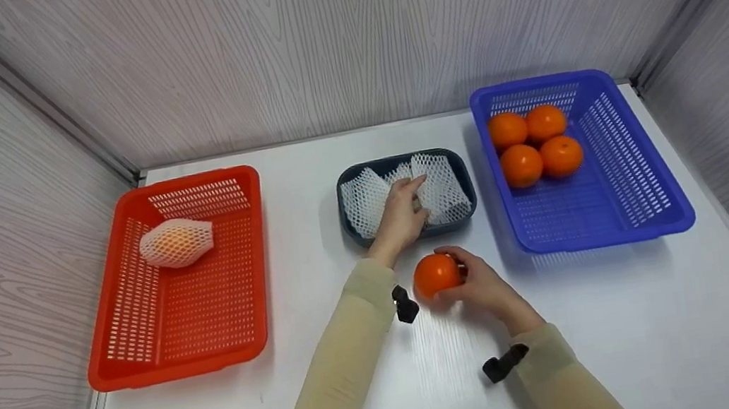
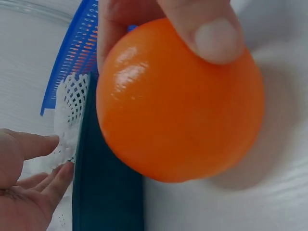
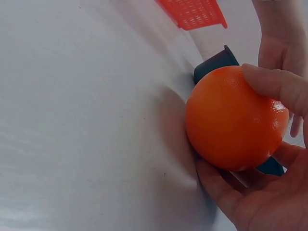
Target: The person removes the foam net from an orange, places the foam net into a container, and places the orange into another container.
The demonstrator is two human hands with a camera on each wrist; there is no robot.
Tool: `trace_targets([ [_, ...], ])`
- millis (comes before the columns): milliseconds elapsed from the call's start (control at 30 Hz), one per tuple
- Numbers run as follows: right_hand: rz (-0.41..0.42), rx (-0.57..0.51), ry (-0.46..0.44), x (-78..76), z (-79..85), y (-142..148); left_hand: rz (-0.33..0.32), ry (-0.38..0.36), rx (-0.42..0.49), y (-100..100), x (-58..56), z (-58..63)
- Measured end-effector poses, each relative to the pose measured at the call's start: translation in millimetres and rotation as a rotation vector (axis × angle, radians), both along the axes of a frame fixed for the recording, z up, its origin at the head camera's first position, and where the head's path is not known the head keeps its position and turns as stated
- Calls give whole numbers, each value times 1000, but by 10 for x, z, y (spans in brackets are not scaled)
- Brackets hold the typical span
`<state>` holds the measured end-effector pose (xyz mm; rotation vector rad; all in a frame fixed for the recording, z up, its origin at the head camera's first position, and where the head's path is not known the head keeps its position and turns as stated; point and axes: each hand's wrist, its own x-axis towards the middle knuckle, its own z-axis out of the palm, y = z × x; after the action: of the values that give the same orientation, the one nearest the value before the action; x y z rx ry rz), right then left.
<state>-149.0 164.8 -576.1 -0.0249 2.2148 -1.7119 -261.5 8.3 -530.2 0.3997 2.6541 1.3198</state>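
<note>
My right hand (image 1: 486,285) grips an orange (image 1: 434,276) low over the white table, in front of a dark teal box (image 1: 348,229). In the right wrist view its thumb lies over the top of the fruit and the fingers curl beneath. White foam net sleeves (image 1: 437,187) fill the box. Above them reaches my left hand (image 1: 399,219), thumb and fingers spread apart. From the left wrist view, the left fingertips (image 2: 67,171) are right at the edge of a net sleeve (image 2: 72,103), with a gap between thumb and fingers.
At the right, a blue basket (image 1: 608,239) contains several oranges (image 1: 522,165). A red basket (image 1: 177,370) on the left has one fruit in a foam net (image 1: 176,243). Grey wood-grain panels (image 1: 314,47) enclose the table at the back and sides.
</note>
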Motion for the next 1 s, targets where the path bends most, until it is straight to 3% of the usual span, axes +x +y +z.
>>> trace_targets([
  [167, -4, -7, -1, 1, 5, -10, 55, 72, 28, -22, 24, 6],
  [367, -8, 5, 2, -9, 12, -10, 108, 52, 154, -54, 96, 99],
  [533, -9, 2, 16, -25, 74, 11, 131, 66, 195, -126, 175, 157],
  [767, -25, 49, 21, -35, 290, 65, 159, 53, 240, -251, 270, 180],
  [1000, -30, 45, 94, -39, 579, 192, 159, 35, 282, -273, 355, 235],
])
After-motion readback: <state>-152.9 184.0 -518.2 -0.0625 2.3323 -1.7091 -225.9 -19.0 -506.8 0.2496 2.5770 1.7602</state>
